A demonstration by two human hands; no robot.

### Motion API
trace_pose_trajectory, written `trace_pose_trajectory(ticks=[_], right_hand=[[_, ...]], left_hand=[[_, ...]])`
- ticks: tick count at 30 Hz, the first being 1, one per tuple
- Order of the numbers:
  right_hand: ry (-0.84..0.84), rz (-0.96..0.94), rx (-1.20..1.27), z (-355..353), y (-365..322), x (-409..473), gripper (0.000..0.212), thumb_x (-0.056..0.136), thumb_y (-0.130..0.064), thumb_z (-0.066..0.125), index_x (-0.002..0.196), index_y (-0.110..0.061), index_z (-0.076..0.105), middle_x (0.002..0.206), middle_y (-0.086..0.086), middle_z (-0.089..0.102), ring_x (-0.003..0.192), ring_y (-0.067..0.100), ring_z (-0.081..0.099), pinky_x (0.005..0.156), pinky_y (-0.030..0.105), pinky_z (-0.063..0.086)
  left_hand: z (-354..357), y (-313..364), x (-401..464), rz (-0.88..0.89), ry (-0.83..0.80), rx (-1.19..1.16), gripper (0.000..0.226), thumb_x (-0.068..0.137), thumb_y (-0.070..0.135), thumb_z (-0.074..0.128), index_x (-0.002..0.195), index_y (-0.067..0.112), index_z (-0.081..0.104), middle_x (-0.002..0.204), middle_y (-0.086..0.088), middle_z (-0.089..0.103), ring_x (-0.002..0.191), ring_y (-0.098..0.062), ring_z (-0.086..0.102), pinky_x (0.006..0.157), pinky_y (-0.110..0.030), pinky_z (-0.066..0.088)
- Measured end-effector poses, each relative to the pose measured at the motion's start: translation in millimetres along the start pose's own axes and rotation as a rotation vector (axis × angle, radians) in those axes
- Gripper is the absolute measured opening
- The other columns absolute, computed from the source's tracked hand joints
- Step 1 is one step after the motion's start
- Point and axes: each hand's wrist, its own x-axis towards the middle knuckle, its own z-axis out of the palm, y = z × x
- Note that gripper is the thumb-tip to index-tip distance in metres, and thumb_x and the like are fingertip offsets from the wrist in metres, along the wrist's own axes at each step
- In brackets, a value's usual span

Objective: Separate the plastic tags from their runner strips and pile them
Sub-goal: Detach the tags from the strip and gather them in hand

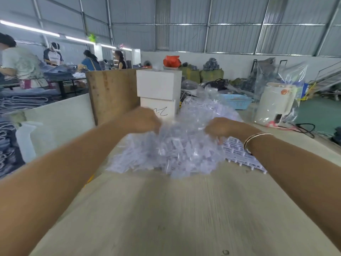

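A heap of pale lilac plastic tags (171,154) lies on the wooden table (166,209), blurred by motion. Behind it rises a bigger mound of tags on their runner strips (204,108). My left hand (142,119) sits at the heap's upper left with curled fingers dug into the plastic. My right hand (219,128), a bangle on its wrist, grips plastic at the heap's upper right. What exactly each hand holds is blurred. A flat sheet of joined tags (238,150) lies under my right wrist.
Two stacked white boxes (158,89) and a brown board (112,93) stand behind the heap. A blue basket (238,101) and a white appliance in plastic wrap (275,102) are at the right. A white spray bottle (25,139) stands at the left. People work at far tables.
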Motion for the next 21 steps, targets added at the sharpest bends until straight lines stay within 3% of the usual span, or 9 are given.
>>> trace_pose_trajectory(ticks=[2,5,8,10,12,13,15,18,21], right_hand=[[-0.152,-0.016,0.058,18,-9,-13,0.031,0.093,-0.037,0.048,0.072,-0.016,0.057,0.042,-0.011,0.060,0.045,0.008,0.063,0.048,0.019,0.045],[-0.306,0.005,-0.056,47,-17,-21,0.031,0.088,-0.046,0.052,0.089,-0.016,0.058,0.069,-0.001,0.071,0.066,0.016,0.067,0.048,0.021,0.047],[-0.221,0.041,-0.025,65,-15,-19,0.025,0.093,-0.032,0.046,0.092,-0.009,0.056,0.082,0.011,0.067,0.061,0.016,0.062,0.044,0.020,0.045],[-0.044,0.043,0.066,52,-9,-12,0.019,0.094,-0.015,0.045,0.087,-0.005,0.060,0.091,0.019,0.065,0.070,0.023,0.064,0.052,0.019,0.047],[0.268,0.041,0.125,25,-3,-5,0.017,0.091,-0.006,0.053,0.102,0.002,0.063,0.102,0.018,0.066,0.090,0.024,0.065,0.054,0.011,0.043],[0.383,0.055,0.179,12,-2,-6,0.020,0.091,-0.007,0.054,0.107,0.001,0.062,0.095,0.015,0.068,0.083,0.018,0.067,0.055,0.011,0.045],[0.376,0.018,0.080,-1,0,-11,0.027,0.095,-0.019,0.045,0.111,-0.001,0.058,0.091,0.011,0.068,0.074,0.015,0.068,0.066,0.019,0.051],[0.213,0.012,-0.458,-4,-16,-27,0.051,0.087,-0.054,0.048,0.120,-0.014,0.050,0.118,0.006,0.055,0.113,0.029,0.051,0.102,0.048,0.028],[0.265,-0.404,-0.203,7,-59,-48,0.066,0.077,-0.047,0.064,0.133,-0.023,0.037,0.131,0.004,0.044,0.124,0.027,0.037,0.103,0.046,0.020]], left_hand=[[22,15,-9,0.048,-0.295,0.168,0.034,0.094,0.029,0.047,0.085,0.005,0.068,0.094,-0.009,0.065,0.093,-0.025,0.058,0.077,-0.028,0.044],[52,22,-16,0.046,-0.453,0.256,0.035,0.092,0.030,0.047,0.062,0.015,0.052,0.067,0.002,0.052,0.071,-0.018,0.050,0.060,-0.025,0.037],[48,13,-17,0.072,-0.239,0.255,0.024,0.092,0.029,0.045,0.083,0.017,0.064,0.082,0.004,0.056,0.083,-0.018,0.053,0.068,-0.025,0.042],[37,0,-17,0.157,0.133,0.177,0.022,0.095,0.023,0.047,0.098,0.016,0.068,0.092,0.005,0.055,0.090,-0.017,0.052,0.068,-0.015,0.041],[15,-10,-23,0.238,0.617,-0.057,0.017,0.092,0.021,0.058,0.090,0.012,0.072,0.098,-0.001,0.052,0.090,-0.012,0.047,0.072,-0.020,0.039],[3,-14,-25,0.262,0.774,-0.179,0.015,0.090,0.021,0.062,0.088,0.011,0.073,0.100,-0.005,0.051,0.091,-0.009,0.043,0.075,-0.018,0.034],[-12,-20,-27,0.325,0.812,-0.259,0.018,0.090,0.021,0.062,0.088,0.006,0.071,0.100,-0.012,0.055,0.090,-0.013,0.045,0.074,-0.009,0.031],[-12,-18,-33,0.325,0.520,-0.292,0.039,0.094,0.042,0.044,0.088,0.008,0.063,0.074,0.008,0.062,0.070,-0.017,0.058,0.066,-0.016,0.040],[-8,-19,-35,0.358,0.439,-0.190,0.024,0.090,0.042,0.051,0.082,0.020,0.055,0.067,0.015,0.057,0.068,-0.015,0.057,0.062,-0.030,0.044]])
